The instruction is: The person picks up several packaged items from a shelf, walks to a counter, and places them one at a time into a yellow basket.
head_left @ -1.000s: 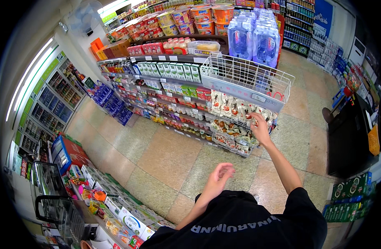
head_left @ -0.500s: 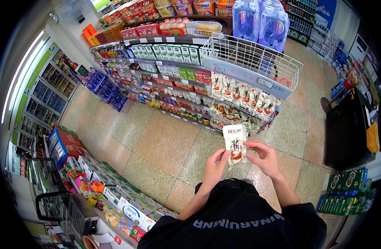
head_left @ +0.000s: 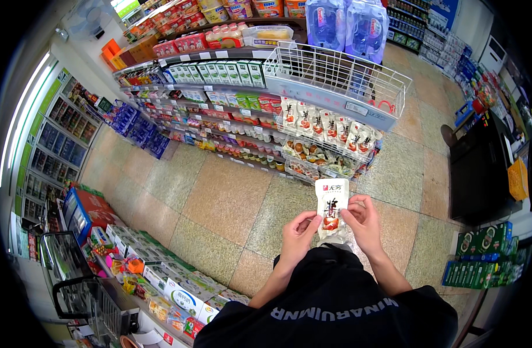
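A white food pouch [head_left: 333, 200] with dark lettering and a reddish picture stands upright between my hands, in front of my body. My left hand [head_left: 298, 236] pinches its lower left edge between thumb and fingers. Along its right edge, my right hand [head_left: 364, 225] grips it the same way, with the thumb on the front. The pouch's back and some fingertips behind it are hidden. Beyond it, similar white pouches [head_left: 328, 126] fill a tier of a wire rack.
An upper white wire basket [head_left: 359, 81] juts out at the end of a stocked shelf [head_left: 231, 93]. Stacked cartons [head_left: 161, 272] line the near left. On the right are a black cabinet [head_left: 480, 168] and green boxes [head_left: 480, 255]. Tiled floor [head_left: 219, 197] lies between.
The pouch has gone from slightly tilted to nearly straight upright and sits a little lower. Both hands still hold it. The shelf has shifted slightly left in view.
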### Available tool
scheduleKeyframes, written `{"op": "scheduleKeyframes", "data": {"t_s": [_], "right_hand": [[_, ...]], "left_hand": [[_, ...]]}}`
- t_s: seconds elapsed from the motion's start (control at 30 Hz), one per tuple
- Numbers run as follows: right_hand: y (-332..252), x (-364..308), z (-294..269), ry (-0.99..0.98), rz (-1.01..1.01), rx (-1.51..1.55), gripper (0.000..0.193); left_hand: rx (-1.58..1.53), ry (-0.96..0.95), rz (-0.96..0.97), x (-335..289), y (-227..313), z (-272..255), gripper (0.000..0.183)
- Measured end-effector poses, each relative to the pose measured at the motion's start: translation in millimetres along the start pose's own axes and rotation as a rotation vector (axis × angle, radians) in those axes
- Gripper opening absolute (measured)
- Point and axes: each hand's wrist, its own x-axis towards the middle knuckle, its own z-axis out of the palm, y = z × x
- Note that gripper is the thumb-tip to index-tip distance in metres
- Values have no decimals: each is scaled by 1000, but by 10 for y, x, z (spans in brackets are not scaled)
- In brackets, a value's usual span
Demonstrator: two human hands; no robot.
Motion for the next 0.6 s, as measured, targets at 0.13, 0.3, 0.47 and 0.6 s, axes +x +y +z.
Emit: {"op": "scheduleKeyframes", "data": {"t_s": [0.13,0.3,0.47,0.6], "right_hand": [[-45,-25,-34,-11,103,40,23],[1,22,-133,-73,146,72,17],[5,32,-170,-140,200,179,15],[35,17,-163,-136,200,228,13]], "left_hand": [[26,-18,-9,-8,-3,-3,17],[-41,-7,-43,-12,-43,4,18],[-40,4,-40,-55,-38,2,19],[-26,-20,-55,-45,-51,-9,19]]}}
